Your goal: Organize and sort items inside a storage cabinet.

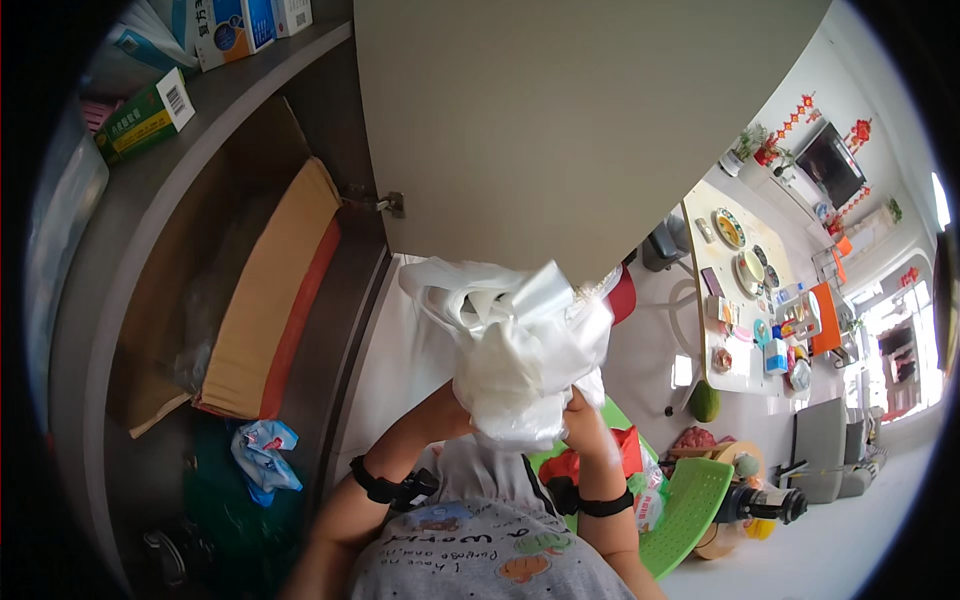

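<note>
A crumpled bundle of white plastic bags (pixel 517 352) is held up in front of my chest, between both hands. My left hand (pixel 457 409) is at the bundle's lower left side, its fingers mostly hidden behind the plastic. At the lower right side my right hand (pixel 579 412) grips the bundle, only part of it showing. An open cardboard box (pixel 262 300) lies in the cabinet to the left, with clear plastic inside. Below the box is a crumpled blue plastic package (pixel 266 457).
An open cabinet door (pixel 555 127) stands ahead. Medicine boxes (pixel 146 116) sit on the shelf (pixel 187 120) at upper left. A green plastic chair (pixel 686 517) holding bags is close on the right. Farther right are a cluttered dining table (pixel 697 247) and a watermelon (pixel 704 401) on the floor.
</note>
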Tool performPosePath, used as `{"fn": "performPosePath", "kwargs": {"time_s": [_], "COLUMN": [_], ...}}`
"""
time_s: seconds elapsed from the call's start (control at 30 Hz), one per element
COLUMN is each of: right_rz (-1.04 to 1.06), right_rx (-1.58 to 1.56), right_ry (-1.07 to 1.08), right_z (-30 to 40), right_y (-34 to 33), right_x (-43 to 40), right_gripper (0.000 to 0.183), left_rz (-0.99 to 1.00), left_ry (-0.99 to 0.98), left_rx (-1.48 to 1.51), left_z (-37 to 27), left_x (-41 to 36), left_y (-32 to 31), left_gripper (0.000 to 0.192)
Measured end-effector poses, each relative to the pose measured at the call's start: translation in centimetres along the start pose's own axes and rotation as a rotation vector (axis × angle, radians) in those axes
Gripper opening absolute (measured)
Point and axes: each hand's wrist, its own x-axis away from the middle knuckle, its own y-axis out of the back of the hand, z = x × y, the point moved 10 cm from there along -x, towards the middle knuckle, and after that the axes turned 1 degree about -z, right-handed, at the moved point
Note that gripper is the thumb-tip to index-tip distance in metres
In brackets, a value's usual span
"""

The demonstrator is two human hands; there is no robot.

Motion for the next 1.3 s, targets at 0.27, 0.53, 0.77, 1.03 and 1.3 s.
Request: {"fn": "performPosePath", "kwargs": {"time_s": [0.27,0.53,0.77,1.03,1.3], "right_rz": [-0.392,0.266,0.427,0.579,0.71], "right_rx": [0.198,0.497,0.529,0.551,0.568], "right_ry": [0.231,-0.228,-0.389,-0.292,-0.242], "right_z": [5.4,-4.3,-6.5,-5.4,-5.1], "right_y": [1.9,2.0,-0.4,-1.3,-1.6], "right_x": [-0.2,11.8,12.8,9.1,7.0], "right_gripper": [0.042,0.014,0.022,0.022,0.021], "left_rz": [-0.266,-0.438,-0.454,-0.455,-0.386], "left_ry": [0.086,-0.05,-0.038,-0.068,0.061], "left_rx": [0.188,-0.09,-0.08,-0.02,-0.107], "left_z": [1.2,-0.6,-0.5,0.4,2.3], "left_x": [-0.1,2.1,1.6,1.4,1.6], "left_y": [1.3,4.0,4.3,3.7,3.7], "left_gripper": [0.037,0.028,0.026,0.031,0.033]}}
